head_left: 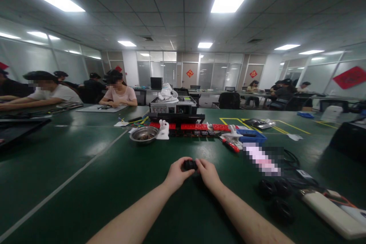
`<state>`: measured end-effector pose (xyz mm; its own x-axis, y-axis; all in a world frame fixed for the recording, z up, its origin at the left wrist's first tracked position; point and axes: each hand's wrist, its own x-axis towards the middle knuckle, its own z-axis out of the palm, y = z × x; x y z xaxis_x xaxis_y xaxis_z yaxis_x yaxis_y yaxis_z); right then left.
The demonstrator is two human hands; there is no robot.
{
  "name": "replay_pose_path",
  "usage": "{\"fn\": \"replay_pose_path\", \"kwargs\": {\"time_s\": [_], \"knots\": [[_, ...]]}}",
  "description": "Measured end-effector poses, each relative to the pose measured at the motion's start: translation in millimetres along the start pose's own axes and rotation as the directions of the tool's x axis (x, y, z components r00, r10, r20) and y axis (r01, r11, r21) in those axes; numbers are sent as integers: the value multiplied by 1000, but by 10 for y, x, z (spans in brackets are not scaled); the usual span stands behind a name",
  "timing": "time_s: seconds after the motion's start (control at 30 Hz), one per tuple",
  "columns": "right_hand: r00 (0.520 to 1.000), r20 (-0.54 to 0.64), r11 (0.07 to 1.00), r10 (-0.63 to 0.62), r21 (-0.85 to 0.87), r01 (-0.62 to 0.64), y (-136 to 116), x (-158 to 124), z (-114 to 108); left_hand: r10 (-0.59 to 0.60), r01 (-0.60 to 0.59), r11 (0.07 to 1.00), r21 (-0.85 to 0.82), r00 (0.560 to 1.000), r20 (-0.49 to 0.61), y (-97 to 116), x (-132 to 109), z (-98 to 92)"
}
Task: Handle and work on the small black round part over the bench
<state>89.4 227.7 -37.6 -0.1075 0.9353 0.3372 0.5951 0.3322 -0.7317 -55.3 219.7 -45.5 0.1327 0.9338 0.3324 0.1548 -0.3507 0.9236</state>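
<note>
Both my hands meet over the green table (94, 183) in front of me. My left hand (177, 173) and my right hand (208, 172) are closed round a small black round part (190, 165), pinched between the fingertips of both. Beyond them lies a row of red parts on a black rack (188, 126). A metal bowl (143, 134) sits to the left of that, and a red-handled screwdriver (230, 145) lies to the right.
Black rings (275, 188) and a white power bank (331, 213) lie at the right. A blue tray (252, 137) and an open computer case (173, 105) stand further back. Other people sit at the table's far left side and at the desks behind.
</note>
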Motion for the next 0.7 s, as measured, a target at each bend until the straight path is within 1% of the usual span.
{"fn": "replay_pose_path", "kwargs": {"time_s": [0.1,0.2,0.27,0.33,0.4,0.47,0.53,0.57,0.63,0.7], "knots": [[1000,12,999,-28,-19,28,13,-4,11,9,-9,999,49,1000,6,-2,-8,-1],[997,8,995,-76,65,75,-16,-22,0,-27,29,999,37,999,-42,12,-3,-7],[991,-5,983,-130,130,130,-54,-39,-17,-96,94,994,-51,994,-51,19,12,-11],[980,-9,969,-198,151,197,-93,-61,-30,-175,170,972,-161,984,-18,23,32,-18],[966,-15,958,-257,124,257,-122,-83,-30,-227,226,948,-225,974,25,28,51,-31],[957,-24,953,-290,87,291,-136,-98,-20,-240,246,941,-233,969,54,41,62,-48],[958,-40,956,-282,77,285,-134,-98,-5,-246,256,936,-242,967,72,61,61,-63],[965,-47,962,-257,86,260,-126,-92,3,-241,250,937,-244,968,69,72,55,-66],[984,-42,979,-174,101,178,-98,-70,14,-190,195,955,-224,981,42,89,37,-63],[997,-13,994,-77,83,78,-56,-40,19,-99,102,984,-148,995,28,95,15,-50]]}}
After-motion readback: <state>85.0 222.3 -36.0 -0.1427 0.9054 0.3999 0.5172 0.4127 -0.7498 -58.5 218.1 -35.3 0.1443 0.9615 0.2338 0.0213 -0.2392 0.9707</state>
